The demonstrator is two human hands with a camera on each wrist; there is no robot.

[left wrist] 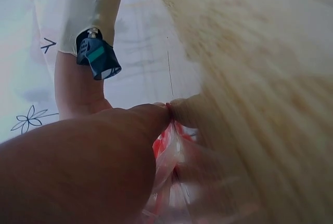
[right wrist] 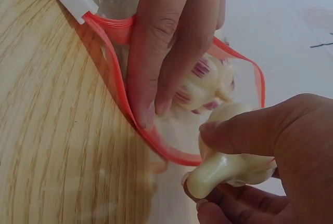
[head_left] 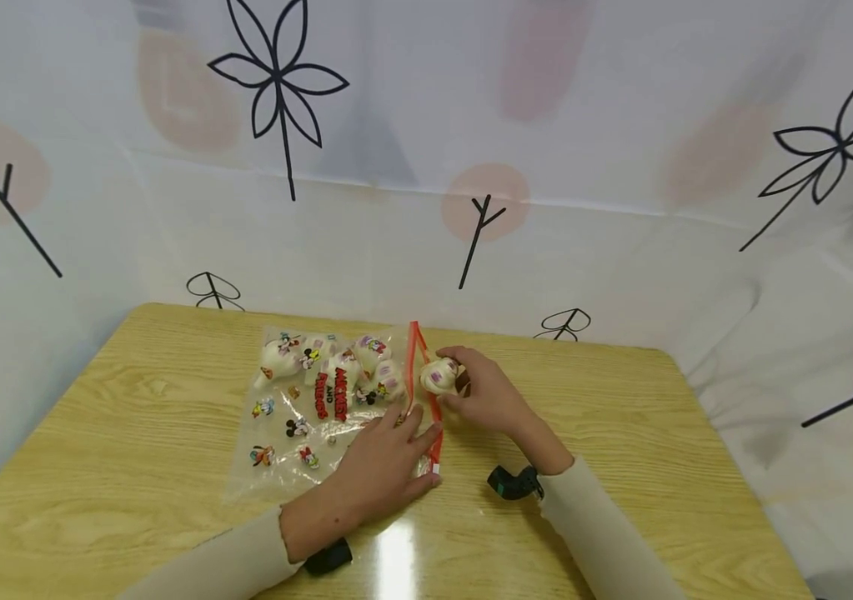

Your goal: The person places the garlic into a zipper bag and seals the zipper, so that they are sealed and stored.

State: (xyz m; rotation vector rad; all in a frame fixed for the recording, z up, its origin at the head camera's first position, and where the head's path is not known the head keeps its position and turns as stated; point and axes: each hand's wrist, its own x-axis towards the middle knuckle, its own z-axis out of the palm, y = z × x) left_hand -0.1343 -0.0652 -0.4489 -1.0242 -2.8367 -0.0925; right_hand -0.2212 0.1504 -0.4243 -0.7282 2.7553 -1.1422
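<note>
A clear zip bag (head_left: pixel 276 417) with cartoon prints and a red-edged mouth lies on its side on the table. Several pale garlic bulbs (right wrist: pixel 195 86) with purple streaks are inside it. My left hand (head_left: pixel 377 462) lies over the bag near its mouth; in the right wrist view its straight fingers (right wrist: pixel 156 42) reach inside the red rim and press the lower edge down. At the mouth, my right hand (head_left: pixel 489 392) holds another garlic bulb (right wrist: pixel 223 167), glossy and cream-coloured, between thumb and fingers, its stem pointing outward.
A white slider (right wrist: pixel 79 3) sits at the near end of the red zip. The wooden table (head_left: pixel 599 417) extends around the bag. A patterned white cloth (head_left: pixel 396 233) hangs behind it. Each wrist bears a small black camera (head_left: pixel 514 482).
</note>
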